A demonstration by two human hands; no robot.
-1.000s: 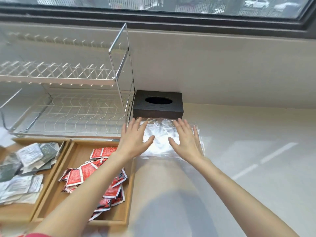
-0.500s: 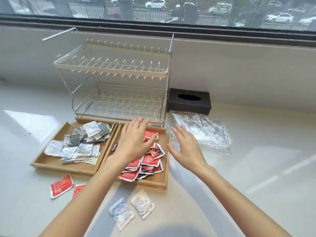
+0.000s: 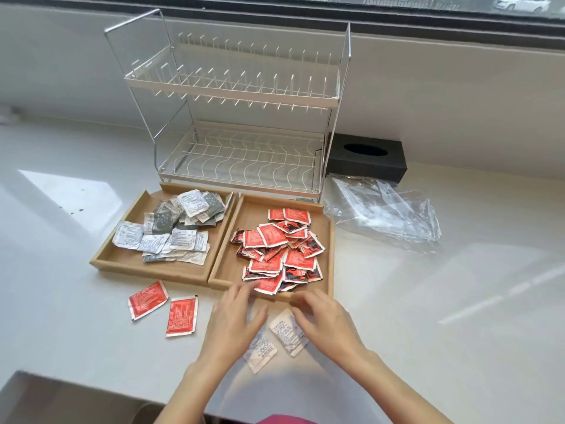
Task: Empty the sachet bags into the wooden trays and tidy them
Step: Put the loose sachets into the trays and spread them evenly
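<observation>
Two wooden trays sit side by side on the white counter. The left tray (image 3: pixel 122 261) holds a heap of white and grey sachets (image 3: pixel 174 231). The right tray (image 3: pixel 328 258) holds a pile of red sachets (image 3: pixel 278 252). Two loose red sachets (image 3: pixel 148 299) (image 3: pixel 182 316) lie in front of the left tray. Two loose white sachets (image 3: pixel 289 333) (image 3: pixel 261 353) lie in front of the right tray. My left hand (image 3: pixel 234 324) and my right hand (image 3: pixel 325 321) hover open over those white sachets, fingers spread, holding nothing.
A steel two-tier dish rack (image 3: pixel 241 117) stands behind the trays. A black tissue box (image 3: pixel 367 160) is at its right, with empty clear plastic bags (image 3: pixel 385 212) lying in front of it. The counter's near edge (image 3: pixel 91 384) drops off at the bottom left.
Both hands left the plastic bags by the tissue box and pulled back toward me, down to the loose white sachets. The view swung left and down.
</observation>
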